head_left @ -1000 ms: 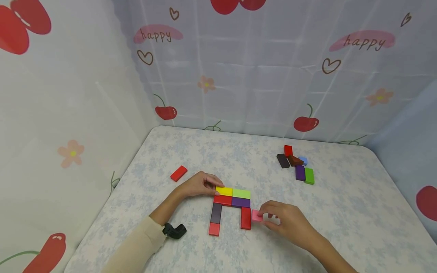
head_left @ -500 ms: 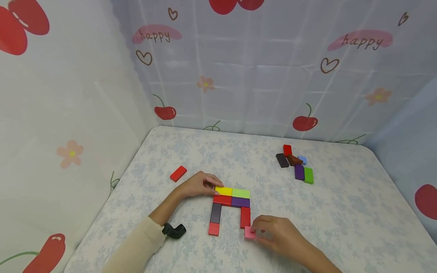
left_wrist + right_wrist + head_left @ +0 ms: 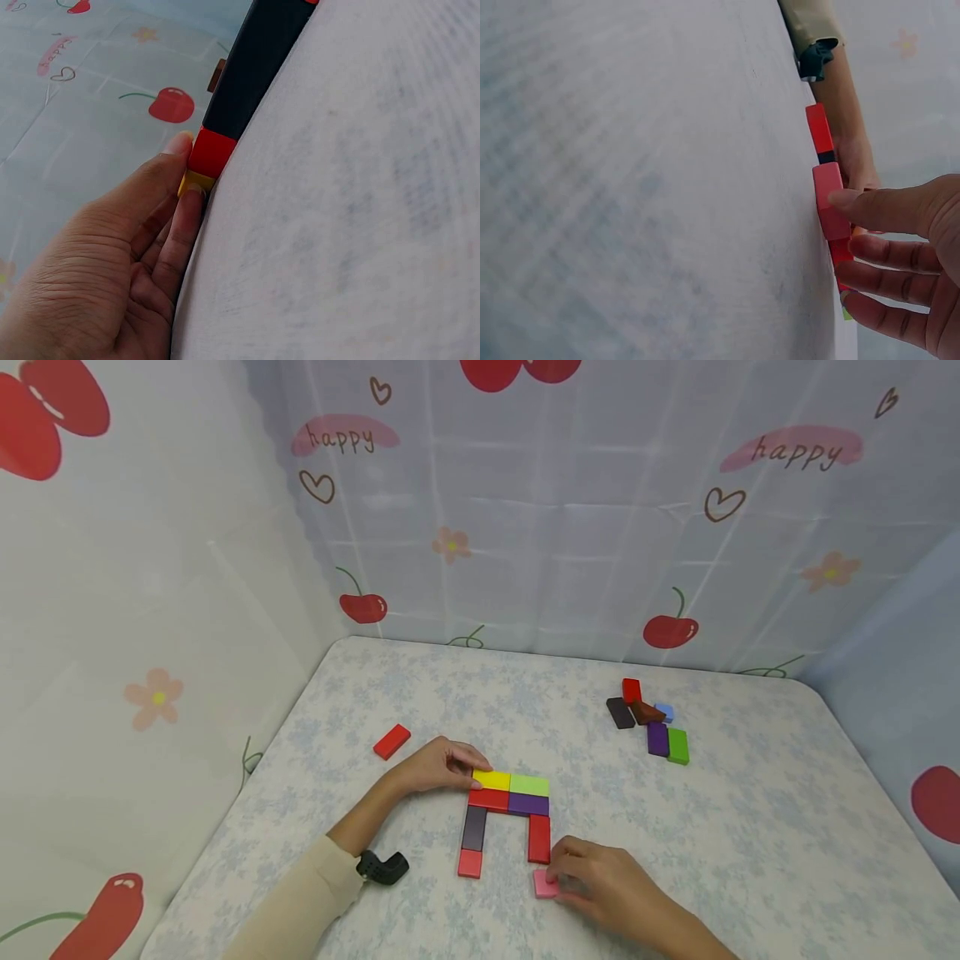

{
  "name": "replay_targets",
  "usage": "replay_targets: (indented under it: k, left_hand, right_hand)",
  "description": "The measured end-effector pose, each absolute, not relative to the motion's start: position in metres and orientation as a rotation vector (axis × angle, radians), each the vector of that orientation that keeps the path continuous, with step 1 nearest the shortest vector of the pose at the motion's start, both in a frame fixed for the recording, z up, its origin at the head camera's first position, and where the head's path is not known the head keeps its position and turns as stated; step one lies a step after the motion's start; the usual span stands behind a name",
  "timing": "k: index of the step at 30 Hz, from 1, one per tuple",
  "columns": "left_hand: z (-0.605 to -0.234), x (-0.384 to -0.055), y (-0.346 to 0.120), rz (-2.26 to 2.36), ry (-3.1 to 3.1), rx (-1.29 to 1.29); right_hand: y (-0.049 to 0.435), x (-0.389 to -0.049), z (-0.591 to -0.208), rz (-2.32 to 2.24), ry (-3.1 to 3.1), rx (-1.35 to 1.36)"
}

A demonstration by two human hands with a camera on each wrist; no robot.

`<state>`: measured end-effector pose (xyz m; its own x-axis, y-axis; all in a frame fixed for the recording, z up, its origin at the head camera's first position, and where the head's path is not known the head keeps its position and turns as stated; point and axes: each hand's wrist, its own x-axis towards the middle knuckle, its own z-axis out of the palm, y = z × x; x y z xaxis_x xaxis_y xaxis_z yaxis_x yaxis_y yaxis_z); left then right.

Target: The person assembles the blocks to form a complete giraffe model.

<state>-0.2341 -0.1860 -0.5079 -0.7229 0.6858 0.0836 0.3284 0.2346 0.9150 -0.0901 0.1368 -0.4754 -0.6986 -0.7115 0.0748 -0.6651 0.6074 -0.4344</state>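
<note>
My right hand (image 3: 603, 889) pinches a small pink block (image 3: 544, 884), thumb on one face in the right wrist view. The pink block lies just below the lower end of a red upright block (image 3: 539, 839), a thin gap between them. My left hand (image 3: 441, 766) holds the left end of a yellow block (image 3: 495, 780) between thumb and finger. Beside the yellow one is a light green block (image 3: 530, 786), with a red block (image 3: 489, 801) and a purple block (image 3: 529, 806) below. A black block (image 3: 474, 828) and a short coral block (image 3: 470, 863) run down the left side.
One loose red block (image 3: 392, 742) lies beyond my left forearm. Toward the back right sits a loose group: a black block (image 3: 620, 712), a brown piece (image 3: 647, 712), a green block (image 3: 678, 747) and several others. A patterned curtain (image 3: 525, 527) stands behind the table.
My right hand has moved the pink block down toward me, from beside the red upright block to just below its lower end. The left hand has stayed in place.
</note>
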Motion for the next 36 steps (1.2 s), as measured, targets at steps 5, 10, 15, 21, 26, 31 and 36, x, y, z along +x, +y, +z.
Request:
replay_targets:
  k: [5, 10, 15, 21, 26, 31, 36]
  left_hand:
    - [-0.507, -0.234, -0.186, 1.479, 2.180, 0.928]
    - [-0.506, -0.234, -0.186, 1.483, 2.179, 0.924]
    - [-0.505, -0.233, -0.185, 1.483, 2.180, 0.925]
    - [-0.504, -0.232, -0.185, 1.484, 2.183, 0.927]
    - [-0.503, -0.232, -0.185, 1.488, 2.184, 0.921]
    - [-0.503, -0.232, -0.185, 1.477, 2.189, 0.923]
    - [-0.504, -0.232, -0.185, 1.480, 2.186, 0.929]
  right_hand:
    - [0.136, -0.091, -0.474, -0.660, 2.724, -1.094]
    - [0.134, -0.091, -0.474, -0.652, 2.739, -1.100]
    - [0.130, -0.092, -0.473, -0.664, 2.744, -1.081]
    - [0.127, -0.092, -0.472, -0.666, 2.746, -1.057]
    - [0.126, -0.092, -0.473, -0.662, 2.768, -1.063]
    - [0.126, -0.092, -0.473, -0.668, 2.762, -1.066]
    - [0.124, -0.092, -0.473, -0.661, 2.759, -1.038]
